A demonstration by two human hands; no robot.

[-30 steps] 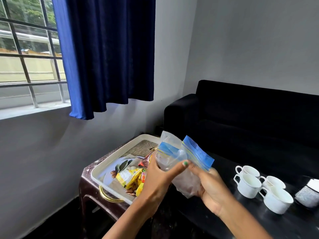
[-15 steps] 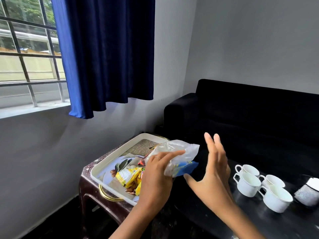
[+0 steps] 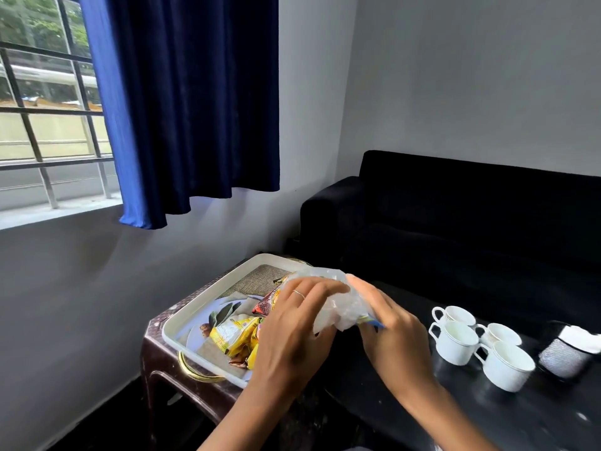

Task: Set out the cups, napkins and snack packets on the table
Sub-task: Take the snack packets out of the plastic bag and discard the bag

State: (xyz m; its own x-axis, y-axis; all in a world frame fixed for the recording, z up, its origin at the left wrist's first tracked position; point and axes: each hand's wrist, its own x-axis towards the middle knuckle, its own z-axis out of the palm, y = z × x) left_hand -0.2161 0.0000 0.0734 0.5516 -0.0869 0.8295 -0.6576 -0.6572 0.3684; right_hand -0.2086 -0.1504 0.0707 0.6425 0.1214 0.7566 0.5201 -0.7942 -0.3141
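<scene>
Midway through laying a tea table, a person works over a dark sofa (image 3: pixel 471 216) set against a grey wall, with a blue curtain (image 3: pixel 195 102) hanging beside a barred window (image 3: pixel 42 102). Below them, the glossy black table (image 3: pixel 487 415) already carries four white cups (image 3: pixel 478 346), clustered close together at the right, and just beyond those a sparkly holder (image 3: pixel 562 356) with what appear to be white napkins in it. By that showing, the cups and napkins look done, or close to it. The snacks are what remains: yellow and red snack packets (image 3: pixel 240 333) lie heaped in a white tray (image 3: pixel 198 307) on a brown side stool (image 3: pixel 162 359) beside the table, none yet on the black top. Both hands meet above the tray's near corner around a crumpled clear plastic bag (image 3: pixel 338 307) with a blue strip at its mouth. The left hand (image 3: pixel 292 330) curls its fingers over the bag from the tray side; the right hand (image 3: pixel 393 336) pinches its other end, thumb on top. Whether the bag holds anything cannot be made out. Judging from the scene, the packets have to cross to the table before the job is finished.
</scene>
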